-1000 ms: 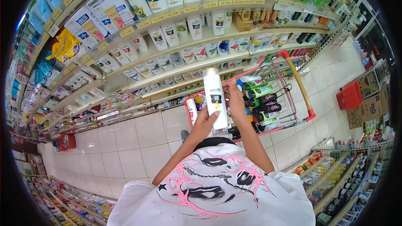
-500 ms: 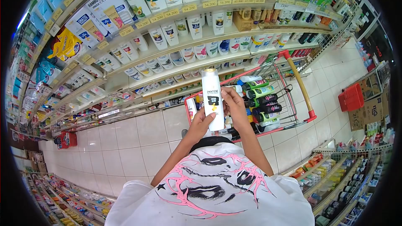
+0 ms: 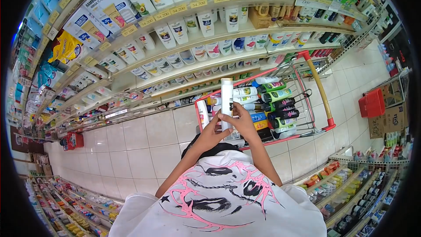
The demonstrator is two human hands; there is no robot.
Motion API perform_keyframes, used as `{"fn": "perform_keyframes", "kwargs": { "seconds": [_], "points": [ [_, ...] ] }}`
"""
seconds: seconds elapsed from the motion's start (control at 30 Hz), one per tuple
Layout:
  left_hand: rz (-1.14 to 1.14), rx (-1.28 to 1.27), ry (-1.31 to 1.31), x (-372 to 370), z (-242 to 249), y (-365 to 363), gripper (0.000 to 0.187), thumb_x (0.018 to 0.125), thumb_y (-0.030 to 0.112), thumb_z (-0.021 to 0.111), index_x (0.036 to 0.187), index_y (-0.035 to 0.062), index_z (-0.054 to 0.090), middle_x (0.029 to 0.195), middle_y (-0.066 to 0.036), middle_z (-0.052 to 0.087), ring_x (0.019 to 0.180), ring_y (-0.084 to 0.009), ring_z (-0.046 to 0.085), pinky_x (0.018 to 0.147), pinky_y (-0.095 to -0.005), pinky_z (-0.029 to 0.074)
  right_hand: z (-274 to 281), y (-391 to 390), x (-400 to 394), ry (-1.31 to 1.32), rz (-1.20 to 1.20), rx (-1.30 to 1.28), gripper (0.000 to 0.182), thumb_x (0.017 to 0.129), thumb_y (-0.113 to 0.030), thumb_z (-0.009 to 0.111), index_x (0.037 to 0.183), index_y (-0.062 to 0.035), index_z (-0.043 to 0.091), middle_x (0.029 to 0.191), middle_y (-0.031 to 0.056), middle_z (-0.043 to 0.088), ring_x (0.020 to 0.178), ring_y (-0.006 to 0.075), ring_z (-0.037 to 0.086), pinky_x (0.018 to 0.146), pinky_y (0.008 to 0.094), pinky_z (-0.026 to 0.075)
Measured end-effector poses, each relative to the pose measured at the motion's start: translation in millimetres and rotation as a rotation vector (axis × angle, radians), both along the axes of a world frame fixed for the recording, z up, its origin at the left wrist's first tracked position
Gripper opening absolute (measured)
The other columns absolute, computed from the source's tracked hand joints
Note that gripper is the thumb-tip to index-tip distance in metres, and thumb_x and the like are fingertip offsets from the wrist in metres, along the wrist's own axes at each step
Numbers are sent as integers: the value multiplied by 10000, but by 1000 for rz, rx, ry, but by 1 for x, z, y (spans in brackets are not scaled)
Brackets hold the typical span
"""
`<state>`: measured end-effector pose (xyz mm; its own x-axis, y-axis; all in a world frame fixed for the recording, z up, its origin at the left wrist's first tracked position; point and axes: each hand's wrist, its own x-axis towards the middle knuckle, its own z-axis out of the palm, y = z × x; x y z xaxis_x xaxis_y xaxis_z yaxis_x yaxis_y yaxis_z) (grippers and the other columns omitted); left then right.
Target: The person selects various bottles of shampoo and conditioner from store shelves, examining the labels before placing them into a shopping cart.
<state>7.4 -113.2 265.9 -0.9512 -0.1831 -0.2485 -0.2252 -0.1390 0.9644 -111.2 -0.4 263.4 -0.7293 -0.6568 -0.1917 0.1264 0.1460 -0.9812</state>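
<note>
A white shampoo bottle (image 3: 226, 94) with a gold cap stands upright between my hands, its narrow side facing me, so the front label is mostly hidden. My left hand (image 3: 213, 132) is closed around its lower part. From the other side, my right hand (image 3: 240, 119) grips it, fingers close to those of the left. Just beyond and below is a shopping cart (image 3: 322, 94) with a red-and-yellow handle. In it lie several bottles, among them green-and-black ones (image 3: 277, 95) and black ones (image 3: 283, 114).
Store shelves (image 3: 193, 39) curve ahead, lined with shampoo bottles and price tags. A red basket (image 3: 371, 104) sits at the right beside cardboard boxes (image 3: 391, 120). Another red basket (image 3: 74, 141) is on the tiled floor (image 3: 144, 149) at left. Lower shelves (image 3: 351, 193) stand behind me.
The bottle has been turned from its front label to its narrow side. Both hands have shifted their hold on it, and the right hand has come lower.
</note>
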Motion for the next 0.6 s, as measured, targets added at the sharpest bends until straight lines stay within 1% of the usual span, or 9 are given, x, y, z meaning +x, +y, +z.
{"fn": "perform_keyframes", "kwargs": {
  "seconds": [0.03,0.13,0.17,0.3,0.33,0.4,0.43,0.53,0.6],
  "points": [
    [-6,-10,-9,-1,-3,-4,673,881,58,668,1434,7,288,1352,-113,458,1180,-217,547,973,-340,471,-1,-3,0,-27,-11,-13,639,756,-295,821,1237,28,553,1006,83,658,922,152,597,823,294,479],
    [60,22,-42,-7,1,-13,665,889,72,658,1437,8,287,1341,-108,468,1164,-203,554,952,-329,486,-8,-18,-4,66,-33,-23,691,736,-349,832,1250,20,556,1001,105,668,911,187,626,802,307,508],
    [80,-6,-113,-12,27,-14,624,890,52,628,1427,1,314,1332,-108,475,1147,-195,562,932,-335,503,2,-22,-2,28,-35,-56,666,778,-345,805,1265,25,541,1028,112,660,938,185,622,802,306,508],
    [149,99,0,-25,23,-44,574,876,-8,561,1413,22,361,1330,-104,488,1148,-200,563,919,-348,516,-4,-44,-5,-62,-108,-141,574,881,-332,709,1298,17,523,1093,118,631,992,174,602,804,308,505],
    [183,125,6,-31,19,-52,536,889,10,549,1399,29,385,1293,-92,526,1145,-190,562,933,-344,499,-3,-44,-7,-78,-135,-153,574,881,-332,709,1298,17,523,1093,118,631,992,174,602,804,308,505],
    [195,98,-1,-48,23,-67,462,894,25,587,1335,16,449,1195,-86,593,1095,-159,562,933,-307,445,1,-45,-12,-328,28,-147,560,913,-359,666,1313,4,517,1108,107,619,1013,171,591,793,299,503],
    [178,-8,-5,-55,27,-70,399,918,82,602,1297,26,489,1190,-85,597,1103,-165,558,980,-322,407,-10,-51,-9,-355,-37,-210,530,950,-364,614,1324,-2,511,1125,100,608,1025,162,593,799,293,513],
    [141,41,-33,-84,22,-87,381,938,137,613,1285,27,502,1177,-81,605,1093,-163,561,966,-319,418,-1,-61,-22,-533,-144,-353,505,977,-336,571,1369,-31,476,1167,74,585,1022,162,601,824,301,537],
    [92,75,3,-112,22,-97,374,968,208,595,1275,13,511,1176,-86,606,1073,-157,567,951,-314,431,-14,-71,-44,-492,-126,-438,468,980,-284,575,1361,-27,488,1132,83,597,1034,162,609,767,275,554]
  ]
}}
